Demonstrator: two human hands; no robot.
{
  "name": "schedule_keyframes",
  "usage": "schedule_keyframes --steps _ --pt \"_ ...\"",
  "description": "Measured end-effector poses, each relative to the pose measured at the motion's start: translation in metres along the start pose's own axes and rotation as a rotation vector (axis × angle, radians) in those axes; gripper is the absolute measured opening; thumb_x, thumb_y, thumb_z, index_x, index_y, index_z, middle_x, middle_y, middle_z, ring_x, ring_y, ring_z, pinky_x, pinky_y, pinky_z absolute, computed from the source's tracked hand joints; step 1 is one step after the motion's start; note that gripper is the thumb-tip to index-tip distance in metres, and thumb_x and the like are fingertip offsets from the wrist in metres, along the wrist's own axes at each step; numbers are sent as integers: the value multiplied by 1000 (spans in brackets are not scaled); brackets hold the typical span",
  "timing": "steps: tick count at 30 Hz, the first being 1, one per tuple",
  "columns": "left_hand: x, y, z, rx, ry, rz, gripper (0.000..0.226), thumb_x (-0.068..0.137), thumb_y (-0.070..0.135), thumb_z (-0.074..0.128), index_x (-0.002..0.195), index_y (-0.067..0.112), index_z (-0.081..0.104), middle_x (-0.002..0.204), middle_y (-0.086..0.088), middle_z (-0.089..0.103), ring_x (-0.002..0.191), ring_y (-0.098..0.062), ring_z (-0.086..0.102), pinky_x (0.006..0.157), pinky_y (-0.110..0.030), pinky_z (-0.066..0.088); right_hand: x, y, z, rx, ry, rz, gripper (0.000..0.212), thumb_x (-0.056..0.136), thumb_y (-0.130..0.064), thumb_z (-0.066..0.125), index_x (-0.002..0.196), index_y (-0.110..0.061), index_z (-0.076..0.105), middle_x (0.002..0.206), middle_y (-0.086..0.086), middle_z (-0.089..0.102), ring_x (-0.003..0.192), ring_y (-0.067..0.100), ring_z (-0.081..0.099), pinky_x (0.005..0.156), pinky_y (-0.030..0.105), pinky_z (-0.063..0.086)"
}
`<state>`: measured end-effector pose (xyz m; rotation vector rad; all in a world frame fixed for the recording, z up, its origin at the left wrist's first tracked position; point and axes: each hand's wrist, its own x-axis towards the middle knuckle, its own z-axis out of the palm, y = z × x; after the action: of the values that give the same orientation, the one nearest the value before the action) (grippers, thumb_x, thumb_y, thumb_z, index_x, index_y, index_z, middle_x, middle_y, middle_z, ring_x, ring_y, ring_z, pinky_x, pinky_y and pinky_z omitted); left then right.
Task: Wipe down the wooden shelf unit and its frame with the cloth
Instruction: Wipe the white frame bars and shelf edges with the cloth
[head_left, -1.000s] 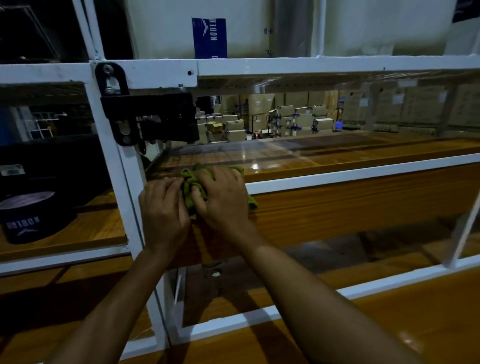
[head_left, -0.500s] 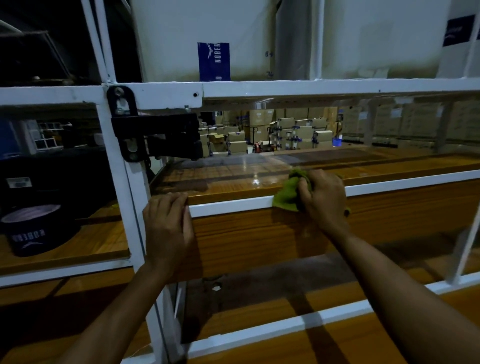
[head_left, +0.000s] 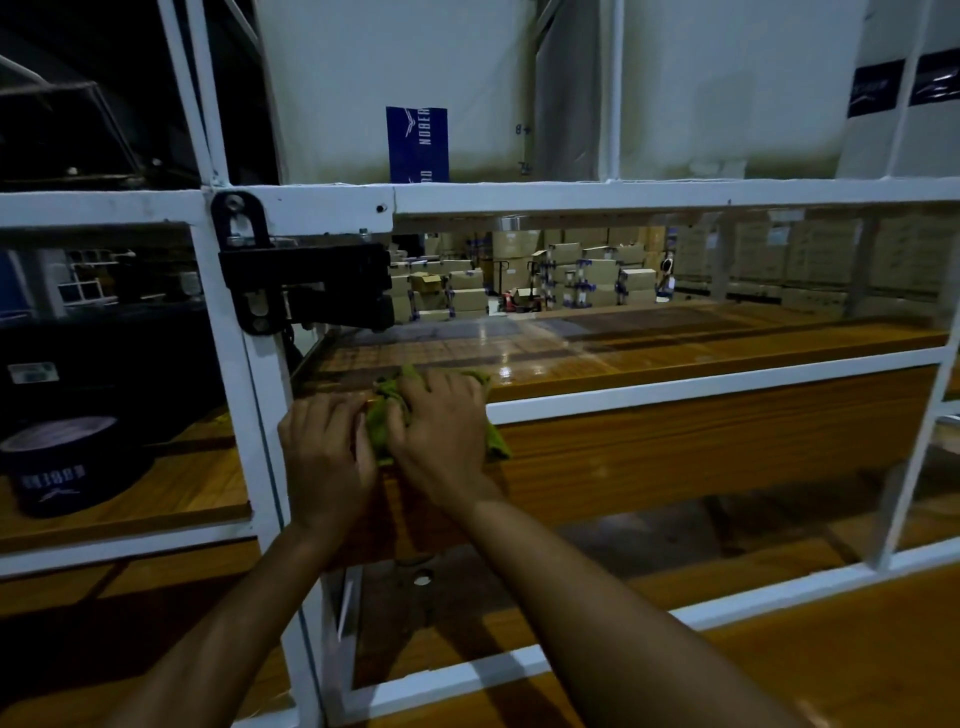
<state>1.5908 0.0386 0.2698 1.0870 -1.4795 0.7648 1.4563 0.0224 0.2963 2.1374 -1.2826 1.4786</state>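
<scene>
Close by the post (head_left: 249, 395)

The right hand (head_left: 441, 415) grips the bunched green cloth (head_left: 381, 422), pressing it on the front edge of the wooden shelf (head_left: 675, 447), at the left end of the white frame rail (head_left: 675, 388). The left hand (head_left: 324, 447) lies just beside, fingers flat over the rail, touching the cloth.

Dim, glare on shelf (head_left: 498, 358), bowed edges

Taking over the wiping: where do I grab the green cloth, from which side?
Pinch the loose corner of the green cloth hanging right of the right hand, coming from the front right: the rest is bunched under that palm, and the left hand blocks the left side.
</scene>
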Motion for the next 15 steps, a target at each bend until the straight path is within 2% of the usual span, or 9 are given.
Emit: schedule_keyframes --steps 4,9,12,15 --pt "1 -6 -6 49 -61 60 25 86 9 54 108 1 65 98 -18 61 94 -37 55 82 -44 37 3 31 -21 -30 -90 -184 32 96 -37 49 120 -21 62 104 3 62 99 22 52 88 38 34" --pt "2 -9 -8 67 -94 70 27 89 14 52 111 2 65 101 -18 61 96 -36 54 86 -44 38 1 100 -54 -126 -51 -71 29 99 -41 44 112 -22 61 100 1 62 95 23 54 89 40 37" --pt "1 -5 -7 67 -90 59 25 90 16 55 108 2 65 101 -17 60 98 -34 53 86 -43 39 -6 146 -77 -186 11 -25 31 101 -39 42 120 -22 59 110 2 61 106 24 53 97 41 35" --pt "-1 -3 -5 58 -95 42 25 89 18 59 109 3 64 105 -17 59 101 -35 52 86 -44 38 -15 174 -85 -251 122 48 39 101 -36 38 132 -20 54 125 9 55 122 31 48 108 51 31"
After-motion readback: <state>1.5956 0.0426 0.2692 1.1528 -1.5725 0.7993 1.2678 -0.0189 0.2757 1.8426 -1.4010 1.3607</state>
